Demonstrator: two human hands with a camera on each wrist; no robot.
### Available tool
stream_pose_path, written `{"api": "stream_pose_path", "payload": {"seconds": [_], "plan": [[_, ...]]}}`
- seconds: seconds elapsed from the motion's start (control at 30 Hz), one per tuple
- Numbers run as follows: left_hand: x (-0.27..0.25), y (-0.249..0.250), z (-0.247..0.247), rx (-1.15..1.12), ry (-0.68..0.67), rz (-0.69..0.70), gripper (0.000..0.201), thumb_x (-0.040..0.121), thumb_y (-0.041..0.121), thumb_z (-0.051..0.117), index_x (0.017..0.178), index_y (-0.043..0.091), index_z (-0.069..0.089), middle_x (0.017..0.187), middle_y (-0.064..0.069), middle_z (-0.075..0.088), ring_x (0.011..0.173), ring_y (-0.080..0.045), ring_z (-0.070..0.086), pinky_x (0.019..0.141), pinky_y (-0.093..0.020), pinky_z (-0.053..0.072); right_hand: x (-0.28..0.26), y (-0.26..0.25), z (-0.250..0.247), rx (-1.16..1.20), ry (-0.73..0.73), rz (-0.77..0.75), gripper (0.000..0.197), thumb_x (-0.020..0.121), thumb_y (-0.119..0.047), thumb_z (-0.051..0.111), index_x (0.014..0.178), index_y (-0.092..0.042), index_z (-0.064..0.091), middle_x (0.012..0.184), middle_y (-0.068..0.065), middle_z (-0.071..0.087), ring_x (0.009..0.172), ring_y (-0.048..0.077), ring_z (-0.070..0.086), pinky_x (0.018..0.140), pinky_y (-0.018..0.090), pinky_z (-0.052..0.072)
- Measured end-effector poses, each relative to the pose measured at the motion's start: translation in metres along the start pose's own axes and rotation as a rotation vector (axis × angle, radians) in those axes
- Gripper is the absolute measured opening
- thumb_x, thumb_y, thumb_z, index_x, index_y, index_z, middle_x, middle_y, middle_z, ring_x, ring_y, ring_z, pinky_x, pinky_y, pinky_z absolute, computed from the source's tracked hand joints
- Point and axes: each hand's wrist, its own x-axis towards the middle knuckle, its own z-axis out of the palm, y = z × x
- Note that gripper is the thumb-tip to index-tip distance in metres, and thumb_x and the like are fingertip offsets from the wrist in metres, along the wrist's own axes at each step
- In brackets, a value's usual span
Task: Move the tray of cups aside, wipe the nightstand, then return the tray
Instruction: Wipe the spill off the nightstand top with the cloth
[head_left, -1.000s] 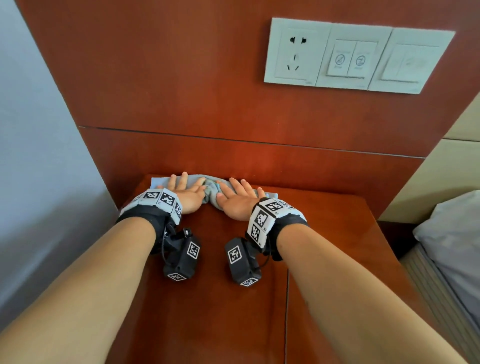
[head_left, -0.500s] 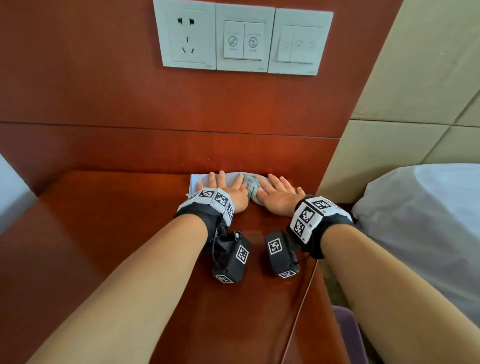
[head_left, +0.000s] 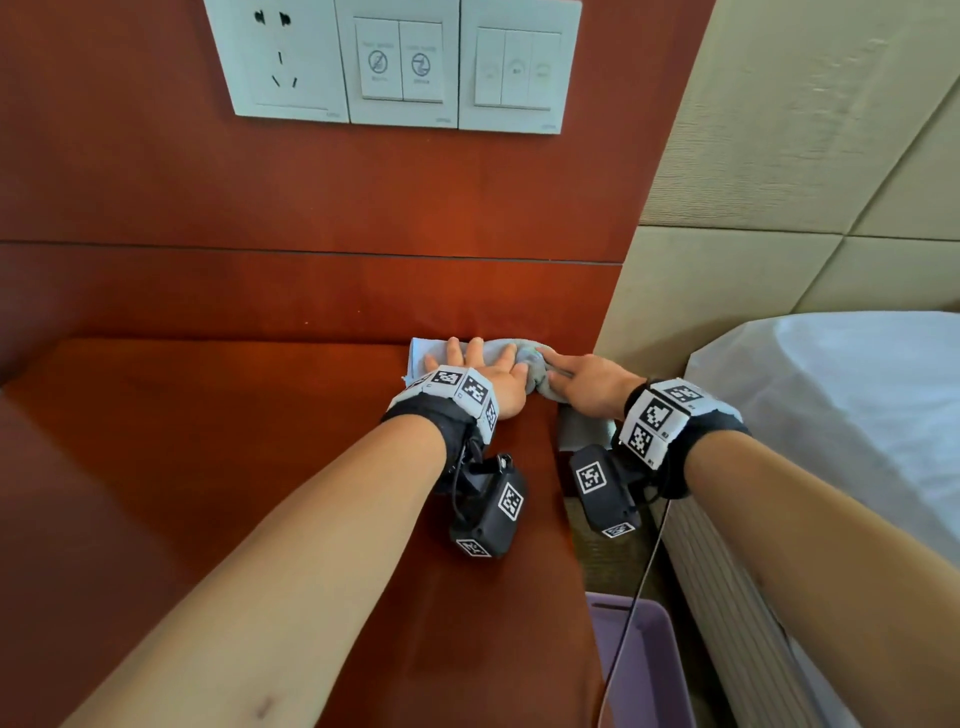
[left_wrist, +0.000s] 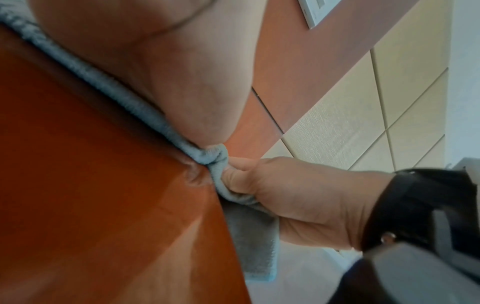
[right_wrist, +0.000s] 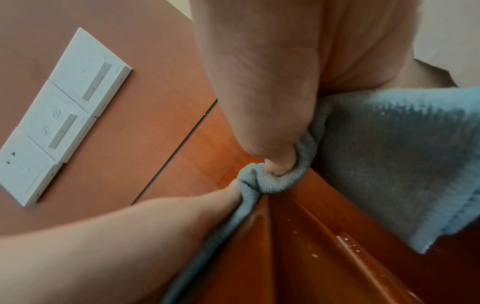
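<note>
Head view places your left hand (head_left: 485, 376) flat on a blue-grey cloth (head_left: 522, 358) at centre frame, fingers straight and spread, pressing it onto the nightstand (head_left: 234, 441). Your right hand (head_left: 584, 384) sits just right of it at the nightstand's right edge; the left wrist view shows its thumb and curled fingers pinching a bunched fold of the cloth (left_wrist: 221, 162), with a flap hanging down over the edge. The cloth is soft terry with a ribbed hem, rumpled into a knot between the two hands in the right wrist view (right_wrist: 259, 183). The nightstand top is glossy reddish-brown wood veneer, flat, with a straight right edge and small pale specks showing on its side in the right wrist view. Behind it, a matching wood wall panel (head_left: 311, 208) carries a white socket and switch plate (head_left: 395, 62) at upper centre. Beige textured padded panels (head_left: 805, 156) fill the upper right. A white-covered bed (head_left: 857, 415) lies at right. A purple bin (head_left: 644, 665) stands at lower right. The tray of cups is outside every view.
</note>
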Motion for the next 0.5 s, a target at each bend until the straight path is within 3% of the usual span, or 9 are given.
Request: {"api": "stream_pose_path", "payload": {"seconds": [0.1, 0.2, 0.3, 0.37, 0.43, 0.47, 0.5], "plan": [[0.001, 0.007, 0.001, 0.007, -0.003, 0.017, 0.053, 0.099, 0.05, 0.007, 0.151, 0.044, -0.002, 0.163, 0.004, -0.008, 0.149, -0.025, -0.015, 0.117, -0.056, -0.004, -0.006, 0.007, 0.007, 0.111, 0.1, 0.004, 0.048, 0.102, -0.028, 0.041, 0.15, -0.029, 0.034, 0.147, 0.011, 0.048, 0.134, 0.028, 0.044, 0.106, 0.027, 0.033], [0.001, 0.0, 0.003, -0.024, 0.016, 0.064, 0.053, 0.099, 0.05, 0.01, 0.152, 0.043, 0.005, 0.163, 0.004, -0.004, 0.15, -0.023, -0.012, 0.118, -0.054, -0.001, -0.008, 0.002, 0.011, 0.187, 0.163, -0.023, 0.051, 0.101, -0.023, 0.042, 0.151, -0.031, 0.032, 0.143, 0.011, 0.052, 0.129, 0.029, 0.05, 0.103, 0.028, 0.037], [-0.006, -0.009, -0.001, -0.056, 0.055, 0.11, 0.051, 0.1, 0.045, 0.018, 0.15, 0.035, 0.024, 0.161, 0.0, 0.009, 0.149, -0.024, 0.004, 0.118, -0.05, 0.009, -0.008, -0.011, 0.013, 0.318, 0.166, -0.05, 0.061, 0.095, -0.013, 0.043, 0.152, -0.031, 0.029, 0.144, 0.008, 0.051, 0.126, 0.028, 0.051, 0.101, 0.027, 0.039], [-0.015, -0.014, -0.007, -0.089, 0.054, 0.136, 0.047, 0.101, 0.039, 0.029, 0.145, 0.024, 0.038, 0.156, -0.006, 0.022, 0.144, -0.029, 0.021, 0.116, -0.043, 0.021, -0.013, -0.025, 0.013, 0.584, 0.132, -0.045, 0.071, 0.088, -0.006, 0.045, 0.154, -0.028, 0.026, 0.149, 0.006, 0.044, 0.125, 0.025, 0.051, 0.105, 0.03, 0.039], [-0.023, -0.019, -0.014, -0.297, 0.025, 0.186, 0.037, 0.101, 0.026, 0.036, 0.123, 0.005, 0.057, 0.133, -0.018, 0.049, 0.124, -0.02, 0.052, 0.104, -0.031, 0.039, -0.022, -0.042, 0.011, 0.891, 0.058, -0.034, 0.083, 0.081, 0.0, 0.049, 0.156, -0.02, 0.018, 0.152, 0.009, 0.038, 0.131, 0.027, 0.046, 0.11, 0.036, 0.038], [-0.028, -0.022, -0.018, -0.451, -0.005, 0.205, 0.031, 0.102, 0.017, 0.037, 0.099, -0.001, 0.061, 0.106, -0.021, 0.057, 0.1, -0.008, 0.064, 0.093, -0.022, 0.044, -0.027, -0.051, 0.01, 1.008, 0.025, -0.034, 0.093, 0.072, -0.001, 0.053, 0.155, -0.018, 0.015, 0.154, 0.01, 0.034, 0.136, 0.029, 0.042, 0.112, 0.039, 0.036], [-0.033, -0.025, -0.022, -0.616, -0.022, 0.211, 0.031, 0.101, 0.01, 0.037, 0.078, 0.003, 0.057, 0.084, -0.014, 0.054, 0.075, 0.0, 0.063, 0.082, -0.017, 0.045, -0.033, -0.061, 0.008, 1.083, 0.016, -0.034, 0.104, 0.061, -0.001, 0.053, 0.155, -0.019, 0.014, 0.154, 0.01, 0.032, 0.137, 0.03, 0.04, 0.112, 0.041, 0.036]]}}
